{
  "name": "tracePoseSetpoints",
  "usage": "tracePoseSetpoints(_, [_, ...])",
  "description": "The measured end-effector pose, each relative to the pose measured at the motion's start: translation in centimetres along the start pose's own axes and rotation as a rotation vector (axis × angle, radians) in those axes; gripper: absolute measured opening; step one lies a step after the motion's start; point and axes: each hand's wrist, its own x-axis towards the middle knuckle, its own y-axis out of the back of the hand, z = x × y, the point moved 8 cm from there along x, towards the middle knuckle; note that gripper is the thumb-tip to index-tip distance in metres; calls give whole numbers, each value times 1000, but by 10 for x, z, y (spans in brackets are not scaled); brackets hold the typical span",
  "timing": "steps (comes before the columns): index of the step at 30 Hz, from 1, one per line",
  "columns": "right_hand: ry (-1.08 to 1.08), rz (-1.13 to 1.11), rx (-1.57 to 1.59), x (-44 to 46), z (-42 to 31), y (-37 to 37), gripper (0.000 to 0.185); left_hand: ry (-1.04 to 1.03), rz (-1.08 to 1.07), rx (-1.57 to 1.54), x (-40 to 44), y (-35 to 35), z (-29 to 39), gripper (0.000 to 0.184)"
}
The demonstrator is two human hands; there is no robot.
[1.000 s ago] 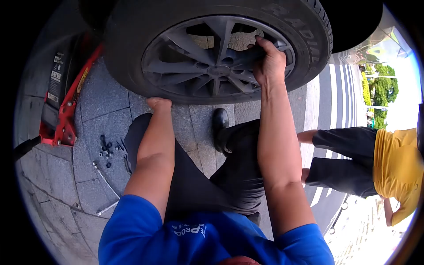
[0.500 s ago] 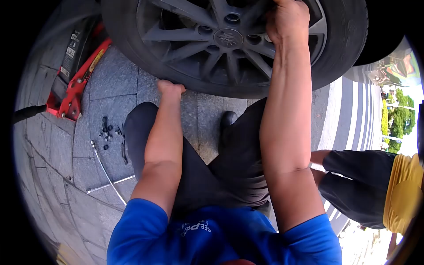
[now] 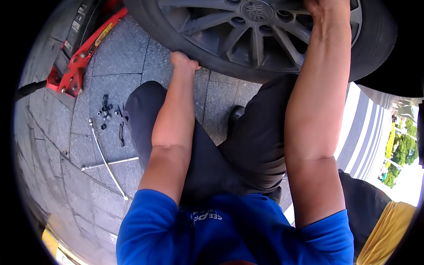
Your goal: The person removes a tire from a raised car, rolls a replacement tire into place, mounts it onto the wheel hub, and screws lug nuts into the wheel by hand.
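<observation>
Head view: black-tyred wheel with grey multi-spoke metal rim [image 3: 257, 48] sits at top of frame, upper part cropped. Outer face and hub badge [image 3: 256, 11] turned toward wearer, axle pointing that way; visible oval's long axis runs mostly crosswise, right end slightly lower. Left hand [image 3: 183, 61] is against tyre's lower-left edge, fingers hidden, can't tell if closed. Right hand [image 3: 327, 8] is at the rim's right-side spokes, fingers cropped, grip can't be told. Silver metal cross wrench [image 3: 106, 163] lies on grey paving [image 3: 117, 55], left of wearer's knee.
</observation>
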Motion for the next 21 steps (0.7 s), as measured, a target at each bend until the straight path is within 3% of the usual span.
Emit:
tracePoseSetpoints(2, [20, -20, 42, 6, 4, 0, 8, 51, -139, -29, 17, -10, -11, 65])
tracePoseSetpoints(6, [43, -116, 209, 16, 15, -4, 3, 29, -134, -33, 26, -13, -14, 66])
tracePoseSetpoints(8, [67, -45, 135, 13, 15, 0, 3, -8, -116, -102, 26, -14, -8, 59])
tracePoseSetpoints(10, [89, -99, 168, 8, 19, 0, 4, -50, -317, -96, 33, -28, 0, 67])
tracePoseSetpoints(15, [256, -262, 286, -10, 17, -10, 9, -115, -258, -104, 60, -25, 19, 67])
tracePoseSetpoints(17, [230, -330, 354, 1, 22, -5, 6, -134, -268, -126, 58, -28, 21, 67])
tracePoseSetpoints(21, [20, -146, 264, 65, 35, 31, 23, -237, -312, -231, 62, -38, 33, 54])
